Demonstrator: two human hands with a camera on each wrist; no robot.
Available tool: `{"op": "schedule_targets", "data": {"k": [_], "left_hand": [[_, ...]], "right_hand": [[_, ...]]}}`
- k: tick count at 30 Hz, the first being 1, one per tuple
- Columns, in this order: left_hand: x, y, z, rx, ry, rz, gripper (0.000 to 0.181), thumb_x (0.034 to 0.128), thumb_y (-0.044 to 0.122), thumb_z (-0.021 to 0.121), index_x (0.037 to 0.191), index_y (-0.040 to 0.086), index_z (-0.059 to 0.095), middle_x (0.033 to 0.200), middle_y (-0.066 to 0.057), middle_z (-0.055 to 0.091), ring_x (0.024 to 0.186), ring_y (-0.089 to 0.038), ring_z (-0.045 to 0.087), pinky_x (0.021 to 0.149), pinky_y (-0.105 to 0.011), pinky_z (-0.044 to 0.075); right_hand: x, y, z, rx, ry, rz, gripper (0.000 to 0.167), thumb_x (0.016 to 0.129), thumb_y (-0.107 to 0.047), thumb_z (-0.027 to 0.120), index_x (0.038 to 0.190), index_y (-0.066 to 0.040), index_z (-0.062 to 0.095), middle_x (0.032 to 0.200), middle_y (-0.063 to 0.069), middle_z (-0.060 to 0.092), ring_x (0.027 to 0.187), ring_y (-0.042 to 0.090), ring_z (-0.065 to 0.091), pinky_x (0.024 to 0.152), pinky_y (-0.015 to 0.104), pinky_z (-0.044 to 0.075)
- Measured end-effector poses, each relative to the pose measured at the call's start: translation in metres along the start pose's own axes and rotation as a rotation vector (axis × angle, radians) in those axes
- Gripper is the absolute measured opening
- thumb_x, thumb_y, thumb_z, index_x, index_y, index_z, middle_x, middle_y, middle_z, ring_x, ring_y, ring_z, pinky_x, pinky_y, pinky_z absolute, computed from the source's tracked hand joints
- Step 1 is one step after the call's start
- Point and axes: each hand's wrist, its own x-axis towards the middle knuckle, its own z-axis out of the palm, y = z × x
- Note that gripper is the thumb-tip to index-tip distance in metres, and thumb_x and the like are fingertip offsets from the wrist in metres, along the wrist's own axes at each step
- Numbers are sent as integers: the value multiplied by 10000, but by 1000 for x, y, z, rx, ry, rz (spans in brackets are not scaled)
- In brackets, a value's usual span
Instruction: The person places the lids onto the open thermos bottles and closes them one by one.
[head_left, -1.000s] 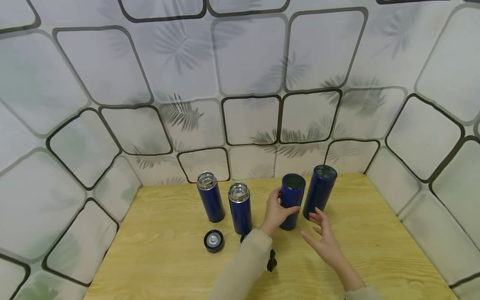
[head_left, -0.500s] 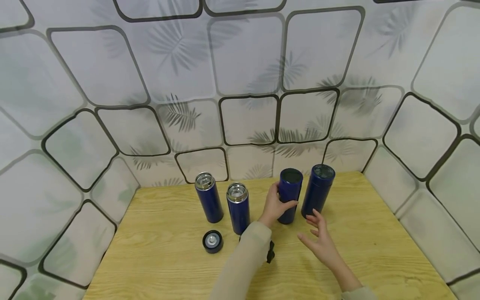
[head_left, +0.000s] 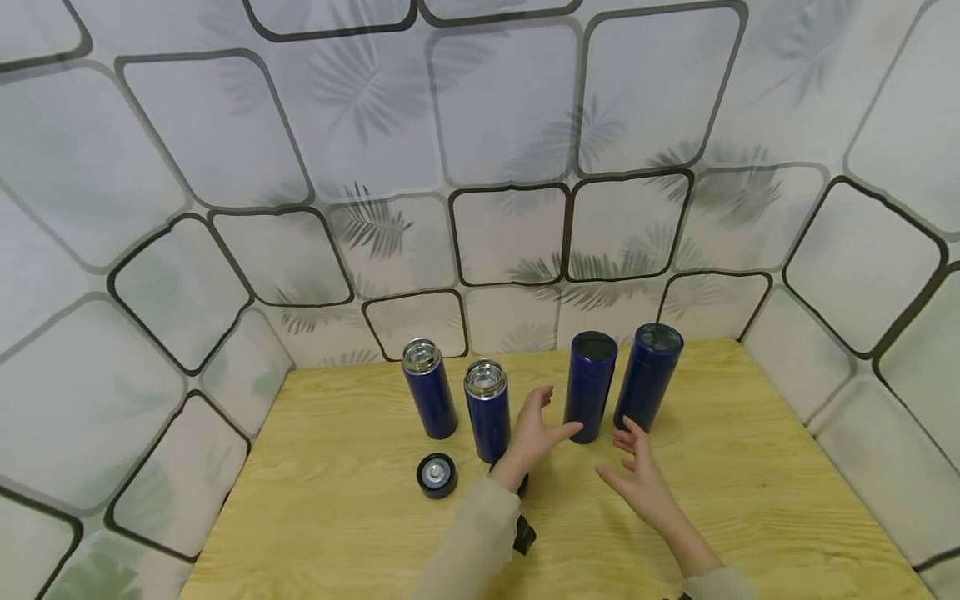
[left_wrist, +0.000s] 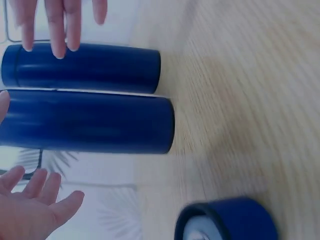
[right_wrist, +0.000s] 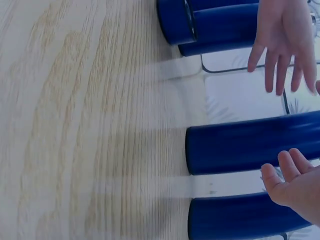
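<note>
In the head view, a dark blue bottle [head_left: 590, 387] with a dark top stands upright beside a second such bottle [head_left: 649, 375] on its right. My left hand [head_left: 534, 435] is just left of the first bottle, fingers apart, holding nothing; the left wrist view shows a gap between that hand [left_wrist: 37, 207] and the bottle [left_wrist: 90, 121]. My right hand [head_left: 642, 483], in front of the second bottle, has its fingers spread and is empty. Two blue bottles with bare silver mouths, one [head_left: 430, 390] further left and one [head_left: 487, 412] nearer my left hand, stand upright.
A round black lid [head_left: 437, 475] lies on the wooden table [head_left: 337, 500] in front of the silver-mouthed bottles. Another dark piece [head_left: 524, 535] lies beside my left sleeve, partly covered. Patterned fabric walls [head_left: 510, 242] enclose the table at the back and sides.
My left hand has let go of the dark-topped bottle and moved left, off it. Before that, the bottle was shifted slightly back. My right hand has hardly moved.
</note>
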Motion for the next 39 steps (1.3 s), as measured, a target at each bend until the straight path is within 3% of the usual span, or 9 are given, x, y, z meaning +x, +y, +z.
{"op": "schedule_targets", "data": {"k": [9, 13, 17, 24, 27, 29, 31, 36, 39], "left_hand": [[-36, -11, -24, 96, -35, 101, 555, 775, 269, 689, 1222, 17, 477, 1198, -97, 507, 1110, -245, 455, 889, -404, 375], [-48, -20, -39, 105, -5, 144, 427, 801, 218, 666, 1155, 25, 526, 1131, -107, 548, 1046, -244, 502, 858, -414, 394], [-59, -32, -54, 29, 25, 156, 339, 829, 201, 633, 1098, 14, 543, 1056, -126, 570, 971, -267, 534, 819, -463, 398], [-72, -54, -74, 21, 138, 290, 396, 830, 350, 608, 1032, 12, 565, 942, -76, 609, 848, -189, 571, 689, -390, 427], [-75, -57, -81, 42, 182, 240, 365, 817, 299, 636, 1024, 4, 576, 940, -98, 617, 846, -225, 578, 693, -408, 414], [-79, -51, -86, 39, 191, 156, 338, 802, 205, 660, 1014, -42, 567, 946, -156, 607, 859, -291, 574, 704, -447, 408], [-81, -49, -89, 20, 199, 105, 303, 796, 136, 663, 1008, -56, 563, 952, -181, 600, 872, -320, 567, 705, -395, 408], [-90, -31, -96, -50, 208, 79, 263, 790, 31, 647, 990, -105, 543, 953, -252, 577, 888, -400, 544, 664, -262, 379], [-96, -20, -98, -33, 237, 86, 243, 788, 13, 642, 979, -105, 547, 949, -263, 577, 885, -412, 544, 661, -252, 382]], "right_hand": [[9, -2, 14, 27, -58, 13, 740, 800, -52, 642, 1328, 84, 142, 1215, 312, 378, 1114, 432, 367, 827, 577, 330], [15, 0, 22, 22, -87, 3, 751, 799, -52, 645, 1342, 63, 140, 1208, 297, 399, 1111, 430, 377, 829, 587, 326], [20, 0, 29, 18, -138, 19, 736, 806, -94, 649, 1351, 48, 175, 1218, 281, 397, 1124, 415, 376, 845, 574, 326], [30, -1, 45, -8, -232, 87, 628, 820, -175, 642, 1310, 43, 314, 1258, 244, 389, 1148, 370, 369, 886, 526, 322], [34, 0, 54, -40, -250, 72, 619, 810, -178, 654, 1292, 56, 343, 1245, 244, 406, 1136, 368, 384, 883, 517, 332], [35, 0, 61, -56, -256, 57, 618, 800, -165, 663, 1281, 69, 354, 1229, 245, 420, 1124, 370, 395, 877, 514, 337], [36, -1, 67, -69, -262, 51, 622, 786, -145, 675, 1275, 79, 361, 1220, 241, 431, 1118, 366, 402, 879, 505, 339], [36, -1, 84, -122, -299, 60, 671, 738, -154, 719, 1262, 94, 379, 1202, 236, 456, 1105, 370, 422, 886, 495, 341], [35, 1, 94, -159, -344, 58, 730, 702, -179, 750, 1253, 120, 374, 1193, 254, 453, 1097, 385, 425, 885, 491, 345]]}}
